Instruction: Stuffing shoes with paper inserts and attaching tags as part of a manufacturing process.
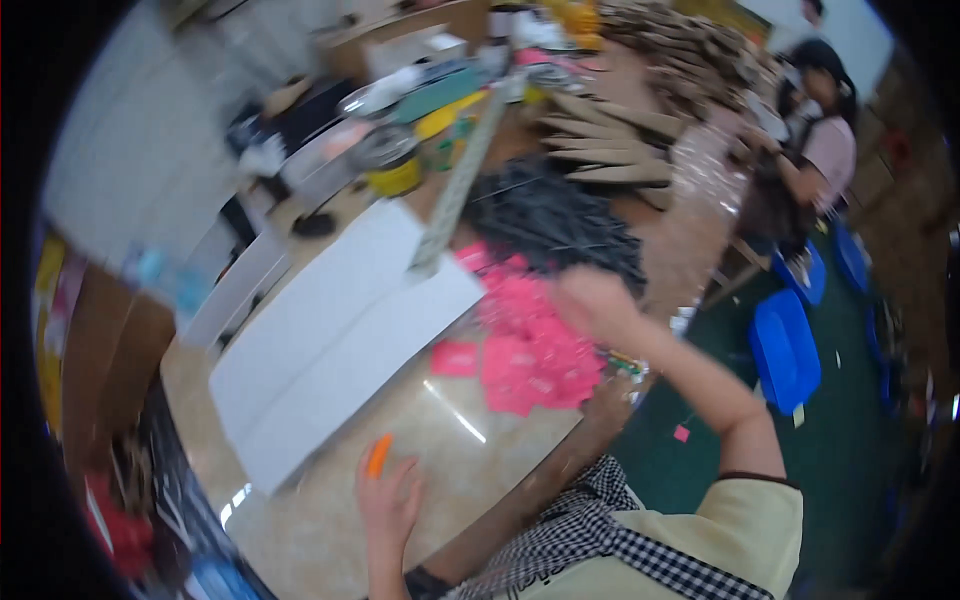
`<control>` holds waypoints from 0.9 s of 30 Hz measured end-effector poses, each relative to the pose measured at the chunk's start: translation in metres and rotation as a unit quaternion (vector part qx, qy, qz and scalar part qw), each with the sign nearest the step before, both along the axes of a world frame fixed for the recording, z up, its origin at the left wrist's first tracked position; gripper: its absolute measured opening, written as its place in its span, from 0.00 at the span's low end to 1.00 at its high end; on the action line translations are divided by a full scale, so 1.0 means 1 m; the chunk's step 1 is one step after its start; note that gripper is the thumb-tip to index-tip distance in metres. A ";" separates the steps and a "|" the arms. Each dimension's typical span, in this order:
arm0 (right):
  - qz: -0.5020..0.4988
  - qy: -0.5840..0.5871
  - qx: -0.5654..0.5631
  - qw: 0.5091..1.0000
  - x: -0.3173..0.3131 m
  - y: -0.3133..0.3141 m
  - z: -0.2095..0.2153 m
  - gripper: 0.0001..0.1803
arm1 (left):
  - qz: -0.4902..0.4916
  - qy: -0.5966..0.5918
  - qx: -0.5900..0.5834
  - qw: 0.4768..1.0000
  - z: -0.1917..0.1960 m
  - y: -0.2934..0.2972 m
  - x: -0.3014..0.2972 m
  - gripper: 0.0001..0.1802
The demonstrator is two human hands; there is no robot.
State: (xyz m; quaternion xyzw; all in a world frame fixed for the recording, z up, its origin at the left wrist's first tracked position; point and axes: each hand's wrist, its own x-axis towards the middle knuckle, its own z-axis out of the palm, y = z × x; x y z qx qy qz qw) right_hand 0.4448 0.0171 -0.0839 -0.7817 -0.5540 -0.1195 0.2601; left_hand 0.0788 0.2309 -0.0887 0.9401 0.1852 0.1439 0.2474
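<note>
Pink pieces (530, 375) are in a loose, overlapping heap on the worktop (310, 525), near the edge on the person's side. One pink square (455, 358) lies flat at the heap's left side. Right hand (597, 305) is over the upper right of the heap; motion blur, so can't tell if its fingers are pinching anything or touching the pieces. Heap placement looks like a reach thing: short distance for that arm.

Left hand (390, 492) is over bare worktop, fingers spread and slightly bent, thumb apart. Orange piece (379, 455) sits along one finger; can't tell if worn or held. If worn, probably grip or skin protection.

White sheet (340, 345) lies left of the heap, creased lengthwise. Pale green strip (460, 190), ruler-like, has its near end at the sheet's upper right edge; could be weighting it or just parked there. Dark strips (560, 215) are piled right behind the pink, tan pieces (615, 145) farther back in fanned stacks. Reads as sorting by kind, with the pink nearest the body.
</note>
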 end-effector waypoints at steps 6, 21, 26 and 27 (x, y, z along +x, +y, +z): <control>-0.273 -0.031 0.033 0.961 0.275 -0.067 0.036 0.21 | 0.042 0.019 -0.005 0.999 0.015 -0.007 0.003 0.19; -0.094 0.274 0.041 0.956 0.205 -0.007 0.117 0.12 | 0.011 -0.188 -0.561 0.806 0.025 -0.062 0.191 0.35; 0.167 0.204 0.010 0.965 0.091 0.028 0.102 0.13 | 0.024 -0.291 -0.702 0.650 0.012 -0.084 0.237 0.40; 0.210 0.192 0.018 0.959 0.101 0.035 0.095 0.12 | 0.133 -0.286 -0.651 0.690 0.028 -0.092 0.233 0.42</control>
